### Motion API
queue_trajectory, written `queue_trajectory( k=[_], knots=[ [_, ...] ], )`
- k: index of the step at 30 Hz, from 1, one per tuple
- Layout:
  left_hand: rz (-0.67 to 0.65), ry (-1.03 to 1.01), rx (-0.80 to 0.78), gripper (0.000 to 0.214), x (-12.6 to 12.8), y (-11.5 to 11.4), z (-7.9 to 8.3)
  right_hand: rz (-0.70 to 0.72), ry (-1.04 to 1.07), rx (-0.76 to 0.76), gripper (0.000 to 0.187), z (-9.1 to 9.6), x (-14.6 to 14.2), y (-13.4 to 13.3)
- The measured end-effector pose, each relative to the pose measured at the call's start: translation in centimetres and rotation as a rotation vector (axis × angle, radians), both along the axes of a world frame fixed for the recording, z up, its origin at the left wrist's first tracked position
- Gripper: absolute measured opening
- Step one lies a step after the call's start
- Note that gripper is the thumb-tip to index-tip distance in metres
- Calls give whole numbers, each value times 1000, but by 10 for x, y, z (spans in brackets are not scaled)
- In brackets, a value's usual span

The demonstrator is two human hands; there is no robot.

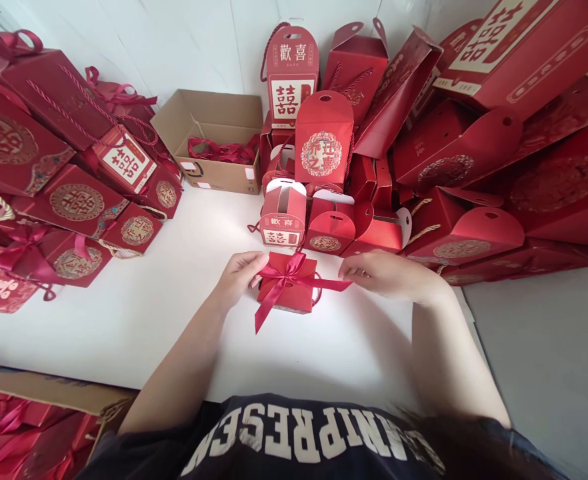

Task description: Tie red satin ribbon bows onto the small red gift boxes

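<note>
A small red gift box (301, 299) lies on the white table in front of me, with a dark red satin ribbon (277, 293) tied in a bow across its top. My left hand (244, 275) is closed at the box's left edge, thumb on top, close to the bow's left loop; its other fingertips are partly hidden. On the right, my right hand (377, 272) has its fingers pinched together at the end of one ribbon tail, which stretches sideways from the knot. The other tail hangs toward me over the box's front. A twisted cord handle (317, 291) shows at the box's right side.
Red boxes with open tops (331, 233) stand just behind the work. A brown carton (219, 175) behind holds loose ribbons (224, 151). Finished-looking boxes (77, 200) are stacked left, taller boxes (457, 143) right. Another carton (54, 393) of ribboned boxes sits at lower left.
</note>
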State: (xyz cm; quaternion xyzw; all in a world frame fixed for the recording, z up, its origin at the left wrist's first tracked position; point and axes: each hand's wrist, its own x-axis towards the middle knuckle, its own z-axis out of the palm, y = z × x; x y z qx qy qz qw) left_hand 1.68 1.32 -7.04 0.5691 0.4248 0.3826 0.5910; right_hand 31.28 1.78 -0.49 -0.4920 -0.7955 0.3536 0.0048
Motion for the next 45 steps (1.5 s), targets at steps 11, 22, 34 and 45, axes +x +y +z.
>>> queue_trajectory(
  k=[11,22,34,45],
  knots=[
    [3,77,42,51,2,-1,6,358,174,731,28,-6,-79,-48],
    [53,258,85,58,3,-5,13,508,296,548,18,-3,-73,-50],
    [-49,282,17,55,0,-7,20,-289,589,12,36,-11,-52,-10],
    [-147,221,-77,51,1,-11,26,-22,743,-281,37,-29,-54,1]
  ],
)
